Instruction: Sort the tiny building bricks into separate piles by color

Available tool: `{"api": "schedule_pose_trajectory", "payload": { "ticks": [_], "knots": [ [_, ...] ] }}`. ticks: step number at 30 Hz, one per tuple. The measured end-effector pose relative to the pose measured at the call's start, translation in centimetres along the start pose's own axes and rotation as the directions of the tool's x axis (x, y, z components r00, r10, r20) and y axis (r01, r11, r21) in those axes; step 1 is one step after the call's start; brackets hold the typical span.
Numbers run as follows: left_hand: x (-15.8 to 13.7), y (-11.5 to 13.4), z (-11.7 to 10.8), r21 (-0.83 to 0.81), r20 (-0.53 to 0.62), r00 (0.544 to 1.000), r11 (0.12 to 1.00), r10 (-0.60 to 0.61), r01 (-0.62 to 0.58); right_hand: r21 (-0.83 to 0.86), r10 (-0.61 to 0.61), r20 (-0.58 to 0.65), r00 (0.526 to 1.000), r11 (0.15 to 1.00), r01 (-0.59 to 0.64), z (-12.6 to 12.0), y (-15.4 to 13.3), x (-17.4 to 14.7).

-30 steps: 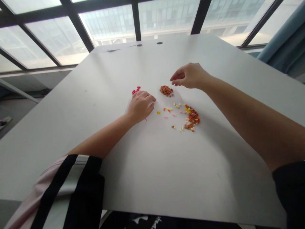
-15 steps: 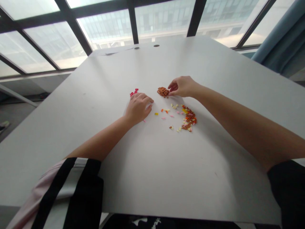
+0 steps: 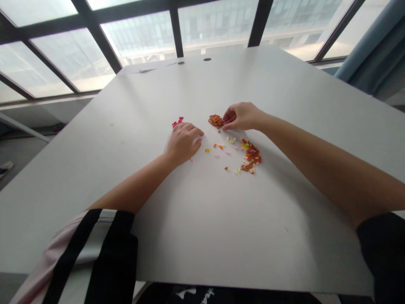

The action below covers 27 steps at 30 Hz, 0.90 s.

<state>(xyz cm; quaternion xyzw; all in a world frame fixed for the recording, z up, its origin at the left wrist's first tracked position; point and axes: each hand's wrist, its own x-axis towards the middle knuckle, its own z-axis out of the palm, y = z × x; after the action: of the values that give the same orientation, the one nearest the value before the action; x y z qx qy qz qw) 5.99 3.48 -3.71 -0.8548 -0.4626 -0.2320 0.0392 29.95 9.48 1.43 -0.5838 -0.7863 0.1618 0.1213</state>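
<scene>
My left hand (image 3: 184,142) rests on the white table (image 3: 221,219), palm down with its fingers spread. Small red pieces (image 3: 177,121) peek out just beyond its knuckles, and part of their group may be hidden under the hand. My right hand (image 3: 239,116) has its fingers curled in a pinch at the right edge of a heap of small brown toy bricks (image 3: 216,121); what lies between the fingertips is too small to make out. Below this heap sits a single brown piece (image 3: 219,131).
A curved pile of mixed brown, orange and cream bricks (image 3: 252,157) lies nearer me on the right. Loose pieces are scattered to its left, among them a yellow one (image 3: 207,150). Windows stand behind the table, with a blue curtain (image 3: 373,55) at right.
My right hand has shifted very slightly down at the edge of the brown heap. A small brown piece now shows apart below the heap. My left hand stays put.
</scene>
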Motion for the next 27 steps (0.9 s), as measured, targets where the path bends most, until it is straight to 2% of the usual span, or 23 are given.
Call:
{"api": "schedule_pose_trajectory", "payload": {
  "ticks": [4, 9, 15, 18, 20, 22, 25, 27],
  "knots": [
    [0.0, -0.1, 0.0, -0.007, -0.008, 1.0, 1.0, 0.001, -0.001, -0.064, 0.013, -0.085, 0.996, 0.998, -0.019, 0.3, -0.1, -0.1],
    [0.0, 0.0, 0.0, 0.004, 0.007, 1.0, 1.0, -0.008, 0.008, -0.015, 0.009, 0.031, 0.999, 1.0, -0.009, 0.5, -0.3, -0.3],
    [0.0, 0.1, 0.0, 0.002, 0.004, 1.0, 1.0, -0.008, 0.008, -0.044, 0.06, -0.13, 0.99, 0.997, -0.066, 1.2, 0.1, -0.1],
    [0.0, 0.0, -0.1, -0.006, 0.009, 1.0, 1.0, -0.007, 0.007, -0.045, 0.053, -0.125, 0.991, 0.997, -0.059, 0.1, 0.9, -0.6],
    [0.0, 0.0, -0.1, -0.01, 0.012, 1.0, 1.0, -0.011, 0.011, -0.058, 0.018, -0.059, 0.998, 0.998, -0.022, -1.0, 1.4, -1.4],
    [0.0, 0.1, -0.1, -0.009, 0.01, 1.0, 1.0, -0.014, 0.014, -0.075, -0.031, 0.075, 0.997, 0.997, 0.037, -2.0, 1.9, -2.5],
    [0.0, 0.1, -0.2, 0.001, 0.006, 1.0, 1.0, -0.013, 0.013, -0.11, -0.092, 0.301, 0.949, 0.985, 0.13, -3.2, 2.2, -4.1],
    [0.0, 0.1, -0.2, 0.011, 0.006, 1.0, 1.0, -0.012, 0.012, -0.143, -0.1, 0.383, 0.918, 0.976, 0.166, -3.6, 2.4, -4.9]
  ]
}}
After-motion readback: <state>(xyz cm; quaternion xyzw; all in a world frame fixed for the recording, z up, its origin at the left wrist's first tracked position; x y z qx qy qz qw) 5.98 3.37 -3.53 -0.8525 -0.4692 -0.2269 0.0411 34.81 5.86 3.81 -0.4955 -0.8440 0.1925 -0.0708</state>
